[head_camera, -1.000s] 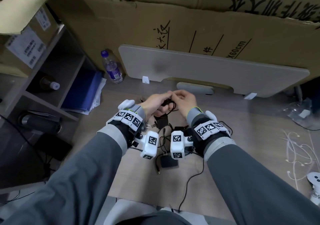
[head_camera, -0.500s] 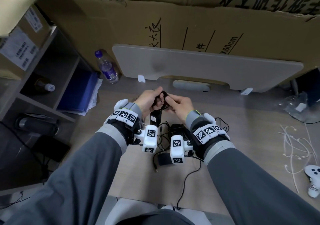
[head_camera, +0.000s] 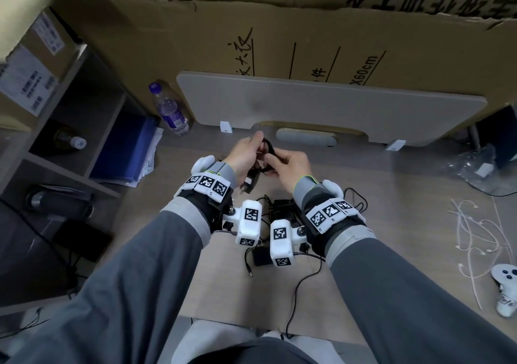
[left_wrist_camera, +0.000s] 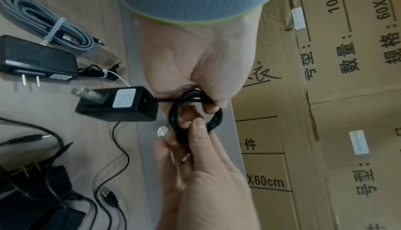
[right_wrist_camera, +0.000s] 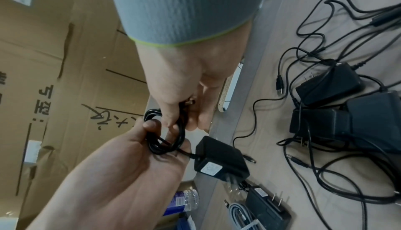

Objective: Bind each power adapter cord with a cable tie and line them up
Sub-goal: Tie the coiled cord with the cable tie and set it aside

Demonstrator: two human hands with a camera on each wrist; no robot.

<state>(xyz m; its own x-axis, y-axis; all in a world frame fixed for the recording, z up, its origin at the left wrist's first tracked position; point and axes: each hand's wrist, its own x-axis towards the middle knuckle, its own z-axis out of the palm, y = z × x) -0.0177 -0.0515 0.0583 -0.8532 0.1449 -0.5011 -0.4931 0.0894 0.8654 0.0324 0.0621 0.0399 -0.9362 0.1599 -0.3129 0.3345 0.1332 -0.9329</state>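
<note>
A black power adapter (left_wrist_camera: 121,105) hangs in the air from its cord, which is wound into a small coil (left_wrist_camera: 217,118). My left hand (head_camera: 251,146) grips the coil (head_camera: 268,151) at its top with curled fingers (left_wrist_camera: 211,107). My right hand (head_camera: 279,159) pinches the coil's other side, and the cord's barrel plug (left_wrist_camera: 185,159) sticks out between its fingers. In the right wrist view the adapter (right_wrist_camera: 217,158) dangles just below the coil (right_wrist_camera: 165,141), above the table. No cable tie is on this coil.
A tied black adapter (left_wrist_camera: 36,58) and a tied grey flat cable (left_wrist_camera: 54,29) lie on the table's left. Loose adapters with tangled cords (right_wrist_camera: 347,113) lie under my wrists. White cable ties (head_camera: 475,232), a controller (head_camera: 506,285), a water bottle (head_camera: 169,109) and a leaning grey board (head_camera: 321,106) surround them.
Both hands have moved a little farther from me and to the left with the coil. The adapter now hangs under the left hand.
</note>
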